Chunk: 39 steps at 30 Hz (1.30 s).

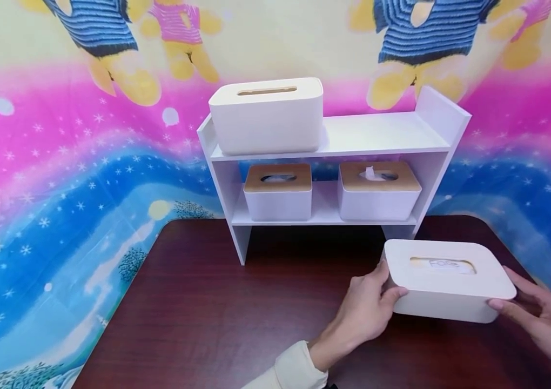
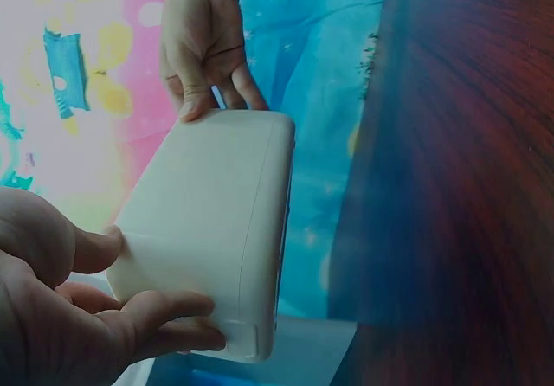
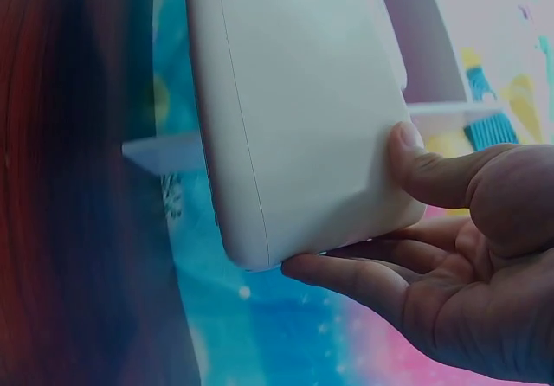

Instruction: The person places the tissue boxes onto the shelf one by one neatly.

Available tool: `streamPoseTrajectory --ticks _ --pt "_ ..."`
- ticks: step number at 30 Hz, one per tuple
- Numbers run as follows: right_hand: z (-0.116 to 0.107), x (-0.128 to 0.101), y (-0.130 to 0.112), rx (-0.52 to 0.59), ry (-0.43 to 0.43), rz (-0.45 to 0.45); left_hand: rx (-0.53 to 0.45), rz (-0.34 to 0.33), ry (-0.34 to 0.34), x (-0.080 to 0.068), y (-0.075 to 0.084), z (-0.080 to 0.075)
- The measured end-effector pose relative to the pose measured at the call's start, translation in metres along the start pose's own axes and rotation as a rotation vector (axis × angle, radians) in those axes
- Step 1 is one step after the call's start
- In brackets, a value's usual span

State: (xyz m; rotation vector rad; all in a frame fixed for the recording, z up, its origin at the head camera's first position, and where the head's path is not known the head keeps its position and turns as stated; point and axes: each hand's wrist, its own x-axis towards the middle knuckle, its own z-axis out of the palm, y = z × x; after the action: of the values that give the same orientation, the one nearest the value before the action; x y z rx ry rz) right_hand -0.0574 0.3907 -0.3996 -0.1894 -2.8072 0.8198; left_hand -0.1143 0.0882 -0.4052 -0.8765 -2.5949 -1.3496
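L hand (image 1: 365,313) and R hand (image 1: 550,319) each grip an end of the white tissue box (image 1: 448,286) on table (image 1: 236,313), front-right of shelf (image 1: 377,135); advise even pressure, keep box level.

Left hand (image 1: 370,308), right hand (image 1: 545,319) seemingly clasping.

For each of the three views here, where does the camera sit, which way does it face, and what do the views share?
Head: worn on the head, facing forward and down at the white shelf and dark table; left hand and right hand grip the white tissue box.
Left wrist: looks along the box's side toward the right hand; left hand in the foreground.
Right wrist: looks across the box toward the shelf; right hand shows.
Shared: all three show the box.
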Motion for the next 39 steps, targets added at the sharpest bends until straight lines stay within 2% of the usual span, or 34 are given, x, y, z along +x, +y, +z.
streamPoseTrajectory --ticks 3,21,27,31,39 --pt "0.001 -0.002 -0.012 -0.009 -0.013 0.01 -0.027 0.008 0.006 -0.004 -0.003 -0.01" --pt "0.01 -0.009 -0.065 -0.011 0.029 -0.118 -0.144 -0.007 0.081 -0.025 -0.015 -0.072" --pt "0.017 -0.01 -0.078 0.075 0.057 -0.199 -0.188 -0.036 0.104 -0.03 -0.017 -0.09" --pt "0.018 -0.009 -0.09 0.1 0.078 -0.224 -0.241 -0.067 0.105 -0.032 -0.017 -0.103" --pt "0.022 -0.005 -0.11 0.178 0.14 -0.277 -0.308 -0.078 0.146 -0.036 -0.016 -0.121"
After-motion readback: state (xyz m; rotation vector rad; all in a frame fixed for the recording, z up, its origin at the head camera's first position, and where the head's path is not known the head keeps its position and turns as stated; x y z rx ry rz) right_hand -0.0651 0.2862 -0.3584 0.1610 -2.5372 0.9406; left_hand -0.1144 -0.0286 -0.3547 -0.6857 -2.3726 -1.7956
